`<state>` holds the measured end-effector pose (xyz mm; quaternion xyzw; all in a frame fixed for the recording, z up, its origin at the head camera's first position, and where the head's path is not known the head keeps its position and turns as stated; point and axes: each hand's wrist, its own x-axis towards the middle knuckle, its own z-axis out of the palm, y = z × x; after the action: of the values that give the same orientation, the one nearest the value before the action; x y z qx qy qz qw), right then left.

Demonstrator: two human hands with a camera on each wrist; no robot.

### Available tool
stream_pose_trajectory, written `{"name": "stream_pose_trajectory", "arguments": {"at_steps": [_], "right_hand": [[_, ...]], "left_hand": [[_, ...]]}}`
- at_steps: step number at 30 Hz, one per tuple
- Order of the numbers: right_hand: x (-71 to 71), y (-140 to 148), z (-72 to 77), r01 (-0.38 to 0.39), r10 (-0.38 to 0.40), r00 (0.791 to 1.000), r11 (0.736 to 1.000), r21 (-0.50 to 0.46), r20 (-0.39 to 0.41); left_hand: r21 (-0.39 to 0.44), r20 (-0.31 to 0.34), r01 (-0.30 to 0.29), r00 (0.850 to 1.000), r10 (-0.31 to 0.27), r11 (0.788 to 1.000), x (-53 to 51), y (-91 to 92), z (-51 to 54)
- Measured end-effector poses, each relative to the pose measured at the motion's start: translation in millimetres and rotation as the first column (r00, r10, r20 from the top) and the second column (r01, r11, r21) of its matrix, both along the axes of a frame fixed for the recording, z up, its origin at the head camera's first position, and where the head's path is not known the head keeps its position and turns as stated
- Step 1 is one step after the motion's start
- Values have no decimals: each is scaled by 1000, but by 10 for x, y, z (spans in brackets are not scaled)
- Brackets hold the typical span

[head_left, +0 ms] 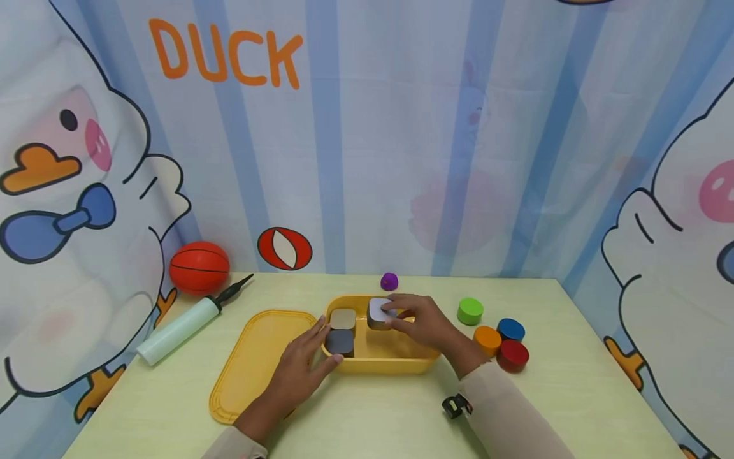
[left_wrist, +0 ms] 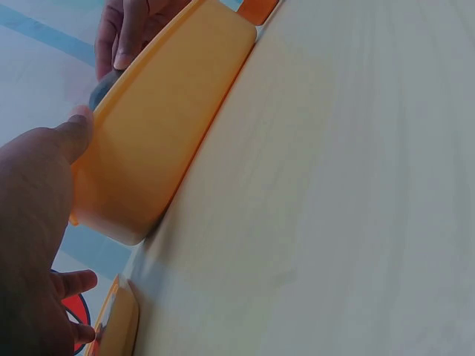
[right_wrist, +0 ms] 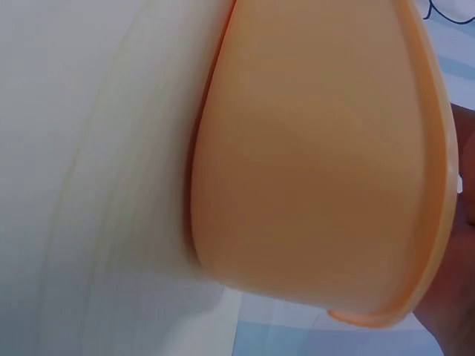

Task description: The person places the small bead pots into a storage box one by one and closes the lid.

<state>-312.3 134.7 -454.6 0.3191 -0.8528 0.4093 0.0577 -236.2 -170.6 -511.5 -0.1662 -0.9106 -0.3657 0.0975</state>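
A yellow plastic tub sits on the table, with a beige block and a dark grey block at its left end. My right hand pinches a pale grey rounded block between thumb and fingers over the tub's middle. Against the tub's left end rests my left hand, fingers extended and spread, thumb on the front rim. In the left wrist view that thumb touches the rim. From the right wrist, the tub's side wall hides most of the right hand.
Left of the tub lies a yellow lid. Farther left are a pale green hand pump and a red ball. Behind stands a small purple object. To the right are green, orange, blue and red discs.
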Motion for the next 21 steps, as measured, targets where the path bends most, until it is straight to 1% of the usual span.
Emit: {"name": "stream_pose_trajectory", "arguments": {"at_steps": [2, 7, 11, 15, 21], "right_hand": [[-20, -30, -4, 10, -11, 999, 999, 31, 50], [-73, -99, -1, 29, -35, 993, 998, 61, 112], [-89, -160, -4, 39, -50, 990, 996, 78, 134], [-98, -233, -32, 45, -59, 990, 992, 114, 130], [-107, -336, -67, 87, -108, 983, 986, 144, 147]], "left_hand": [[-4, 1, 0, 1000, 0, 1000, -2, 1, -3], [-15, 1, 0, 1000, 0, 1000, -5, 4, -4], [-10, 0, 0, 1000, 0, 1000, 11, 0, -4], [-15, -3, -4, 1000, 4, 1000, 28, -17, -18], [-12, -24, 15, 1000, -15, 1000, 25, -25, -22]]}}
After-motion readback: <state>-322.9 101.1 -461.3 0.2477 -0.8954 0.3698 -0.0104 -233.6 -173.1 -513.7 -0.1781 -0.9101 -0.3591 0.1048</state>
